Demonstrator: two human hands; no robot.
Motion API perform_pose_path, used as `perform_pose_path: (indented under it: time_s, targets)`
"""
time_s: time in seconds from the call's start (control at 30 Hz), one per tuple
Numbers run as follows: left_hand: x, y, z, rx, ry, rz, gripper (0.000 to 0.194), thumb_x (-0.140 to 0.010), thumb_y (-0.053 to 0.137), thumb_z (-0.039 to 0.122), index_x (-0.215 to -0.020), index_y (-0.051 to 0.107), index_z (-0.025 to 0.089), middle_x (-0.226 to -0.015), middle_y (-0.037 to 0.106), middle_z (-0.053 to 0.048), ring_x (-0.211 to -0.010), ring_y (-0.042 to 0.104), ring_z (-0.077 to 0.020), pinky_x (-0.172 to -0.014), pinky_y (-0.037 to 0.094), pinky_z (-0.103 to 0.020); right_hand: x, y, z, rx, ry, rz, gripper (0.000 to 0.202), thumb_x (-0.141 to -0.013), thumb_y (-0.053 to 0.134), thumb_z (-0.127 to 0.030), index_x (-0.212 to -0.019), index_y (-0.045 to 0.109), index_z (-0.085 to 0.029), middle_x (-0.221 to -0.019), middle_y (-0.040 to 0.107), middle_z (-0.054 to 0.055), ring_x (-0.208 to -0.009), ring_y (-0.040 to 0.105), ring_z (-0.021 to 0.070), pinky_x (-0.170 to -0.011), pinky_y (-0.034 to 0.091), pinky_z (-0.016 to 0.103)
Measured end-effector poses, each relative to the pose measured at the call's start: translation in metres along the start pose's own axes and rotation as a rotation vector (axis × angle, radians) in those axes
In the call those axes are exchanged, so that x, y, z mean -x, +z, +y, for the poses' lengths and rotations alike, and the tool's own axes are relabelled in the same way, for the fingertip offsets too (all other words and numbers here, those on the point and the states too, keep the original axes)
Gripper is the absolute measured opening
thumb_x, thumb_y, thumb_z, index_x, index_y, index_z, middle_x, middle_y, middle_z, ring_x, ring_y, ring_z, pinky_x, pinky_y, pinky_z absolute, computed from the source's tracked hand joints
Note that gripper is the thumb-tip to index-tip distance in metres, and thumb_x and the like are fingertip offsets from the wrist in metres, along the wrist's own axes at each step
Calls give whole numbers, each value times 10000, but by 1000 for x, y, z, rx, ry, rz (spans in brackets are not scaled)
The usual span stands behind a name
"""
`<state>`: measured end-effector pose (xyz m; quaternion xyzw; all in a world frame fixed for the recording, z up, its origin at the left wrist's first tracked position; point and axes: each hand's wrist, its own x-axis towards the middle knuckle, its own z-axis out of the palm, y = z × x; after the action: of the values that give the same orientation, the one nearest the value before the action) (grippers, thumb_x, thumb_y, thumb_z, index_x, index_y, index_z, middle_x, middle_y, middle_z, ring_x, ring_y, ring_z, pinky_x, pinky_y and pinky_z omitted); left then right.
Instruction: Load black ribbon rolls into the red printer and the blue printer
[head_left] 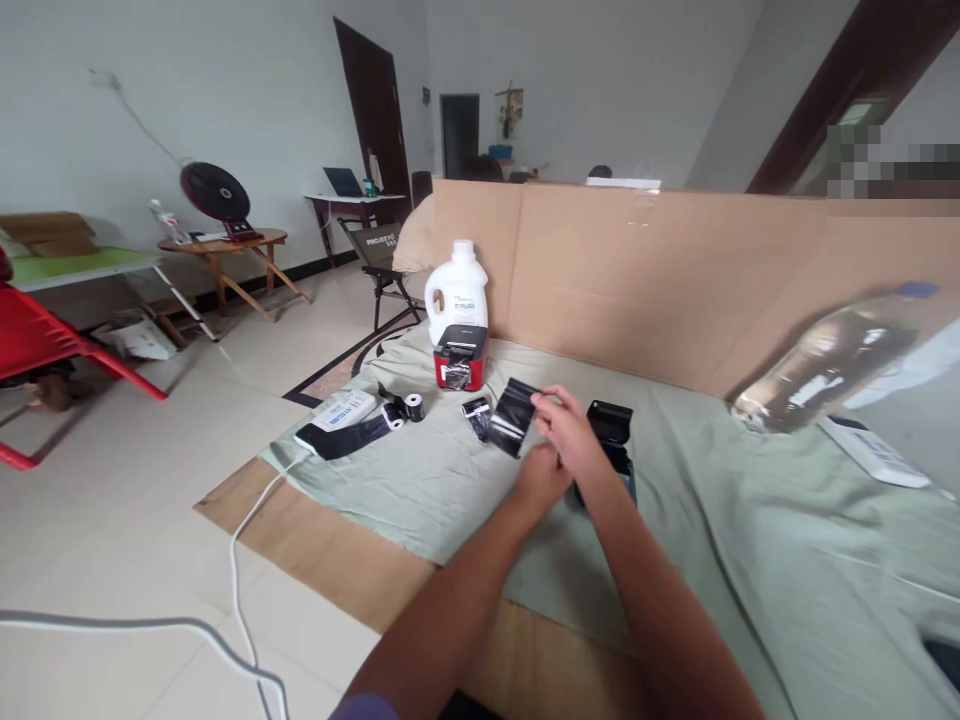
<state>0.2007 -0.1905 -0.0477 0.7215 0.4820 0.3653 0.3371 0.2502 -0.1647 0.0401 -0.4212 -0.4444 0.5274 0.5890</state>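
My right hand (564, 428) pinches the right edge of a glossy black sheet of film (512, 418), held up above the cloth. Just below it, my left hand (543, 478) is closed at the sheet's lower right edge; its fingertips are partly hidden. Behind my right forearm, a dark box-like device (611, 422) stands with its lid up, partly covered by the arm. To the left of the sheet lies a small black-and-white packet (476, 416). A red and black device (461, 358) sits farther back, with crinkled clear film on its front.
A white jug (459, 290) stands behind the red device. Small rolls (414, 406) trail black film (352, 437) beside a white box (345, 410). A white cable (234, 560) runs down to the floor. Cardboard (600, 280) walls the back; a large clear bottle (832, 355) leans right.
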Motion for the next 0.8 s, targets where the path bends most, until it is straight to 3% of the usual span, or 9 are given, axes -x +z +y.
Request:
perform_pose_path:
  time_s: [0.13,0.23,0.3,0.4,0.57,0.7,0.8]
  targets:
    - [-6,-28,1,-146,-61,181,205,-871,528,241,-1001,686,218,-959,715,-46,-872,643,-185,-812,479,-284,11,-52,-60,-124,-50,79,357,-626,810,-330,-753,493,-227,-481,353,-113,-400,341,57,-400,264,187]
    - [-19,-71,-5,-383,-45,354,246,-866,550,251,-1068,682,203,-1118,683,-96,-1098,594,-241,-946,456,-330,17,-77,-91,-107,-33,21,344,-657,804,-316,-741,484,-218,-533,365,-101,-415,351,52,-412,293,194]
    - [-31,-101,-14,-561,-144,408,347,-887,524,282,-1200,652,203,-1246,643,-135,-1194,550,-296,-984,435,-396,23,-86,-101,-63,-26,0,343,-671,798,-323,-747,479,-220,-548,359,-98,-421,356,53,-414,288,197]
    - [-49,-135,-32,-699,-342,220,408,-887,499,243,-1270,640,238,-1269,660,-136,-1184,579,-331,-1009,398,-474,29,-93,-103,7,-51,11,347,-678,788,-346,-776,475,-232,-541,333,-103,-423,356,62,-417,273,200]
    - [-58,-153,-57,-671,-343,74,406,-800,596,207,-1168,710,338,-1145,736,-49,-1044,668,-289,-887,472,-373,28,-98,-103,38,-78,39,323,-697,775,-360,-799,495,-236,-527,327,-103,-426,350,66,-424,257,205]
    - [-56,-168,-62,-620,-263,71,445,-787,633,195,-1221,665,290,-1147,727,-25,-1027,665,-216,-865,475,-273,25,-100,-105,15,-83,92,307,-685,779,-320,-780,501,-230,-524,345,-96,-425,359,67,-423,250,211]
    - [-55,-183,-60,-553,-256,214,470,-751,712,238,-1213,628,209,-1073,728,-64,-934,670,-215,-815,490,-286,23,-102,-105,17,-81,109,288,-681,774,-299,-788,516,-229,-524,360,-93,-422,359,68,-424,249,216]
